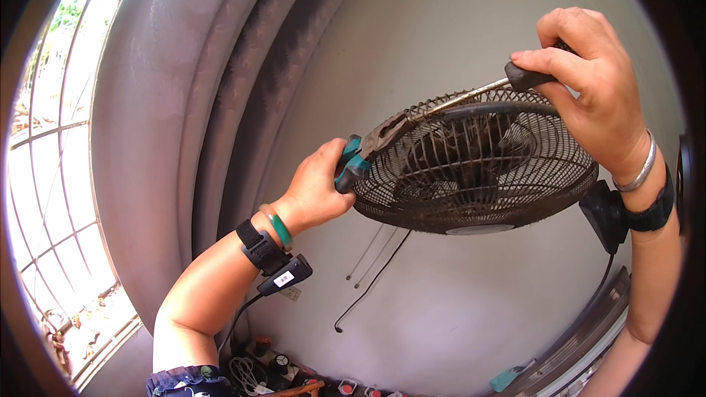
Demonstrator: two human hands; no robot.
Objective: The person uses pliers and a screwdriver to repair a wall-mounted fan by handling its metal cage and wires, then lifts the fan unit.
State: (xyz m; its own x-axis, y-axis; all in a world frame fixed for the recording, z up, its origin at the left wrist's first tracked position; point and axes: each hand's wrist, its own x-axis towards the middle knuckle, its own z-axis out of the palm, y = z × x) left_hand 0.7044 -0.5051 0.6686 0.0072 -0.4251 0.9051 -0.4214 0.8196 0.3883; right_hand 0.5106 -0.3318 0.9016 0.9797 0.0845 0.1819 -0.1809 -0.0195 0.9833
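Note:
A black, dusty fan with a round wire grille (pixel 471 198) hangs in front of me near the wall. My left hand (pixel 320 180) is closed round the teal and black handles of a pair of pliers (pixel 381 137). The jaws meet the grille's upper left rim; what they grip there is too small to tell. My right hand (pixel 592 77), higher up, grasps the black handle of a screwdriver (pixel 471 97). Its metal shaft slants down leftward along the grille's top edge, with the tip close to the plier jaws. Dark blades show dimly through the wires.
Two thin pull cords (pixel 363 256) and a black cord (pixel 373 279) dangle below the fan. A mauve curtain (pixel 165 125) and a barred window (pixel 59 169) stand at left. Small items and a coiled white cable (pixel 246 375) lie at the bottom. Both wrists carry strapped black devices with cables.

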